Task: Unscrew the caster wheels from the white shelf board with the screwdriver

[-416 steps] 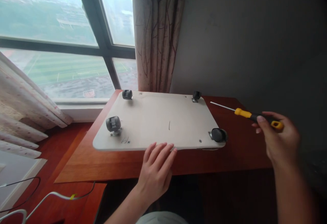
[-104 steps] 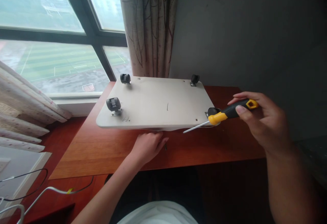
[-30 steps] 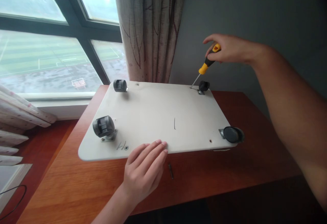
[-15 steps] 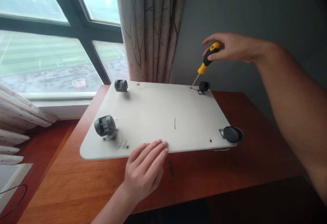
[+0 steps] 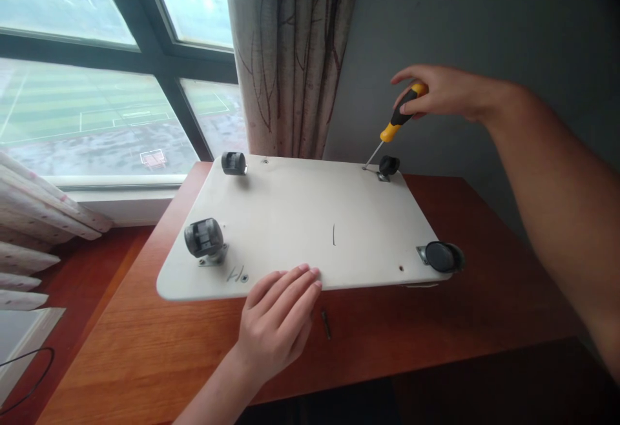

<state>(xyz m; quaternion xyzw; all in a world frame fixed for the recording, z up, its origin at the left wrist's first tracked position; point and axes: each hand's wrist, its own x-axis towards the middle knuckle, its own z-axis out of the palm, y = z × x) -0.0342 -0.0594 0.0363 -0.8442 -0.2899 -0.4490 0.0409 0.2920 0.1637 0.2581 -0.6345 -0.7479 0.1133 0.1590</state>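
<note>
A white board (image 5: 290, 208) with rounded corners lies on the wooden table, its black casters pointing up. My right hand (image 5: 436, 89) is closed around the yellow-and-black handle of a screwdriver (image 5: 390, 131). The screwdriver leans to the right, its tip at a hole or screw by the board's far edge, beside the far right caster (image 5: 389, 166). My left hand (image 5: 281, 312) is at the board's near edge, fingers together over the top surface; its thumb is hidden. Close to that hand a screw (image 5: 245, 278) sits in the board, and an open hole (image 5: 401, 269) shows near the right corner.
On the table (image 5: 121, 347), a small dark metal piece, perhaps a bolt (image 5: 326, 325), lies in front of the board. Behind stand a patterned curtain (image 5: 290, 57), a window and a grey wall. A black cable (image 5: 46, 373) runs at the lower left.
The view has shifted slightly, so everything sits a little further right. The screwdriver leans a bit more to the right, with its tip at the same spot. My left hand stays on the board's edge.
</note>
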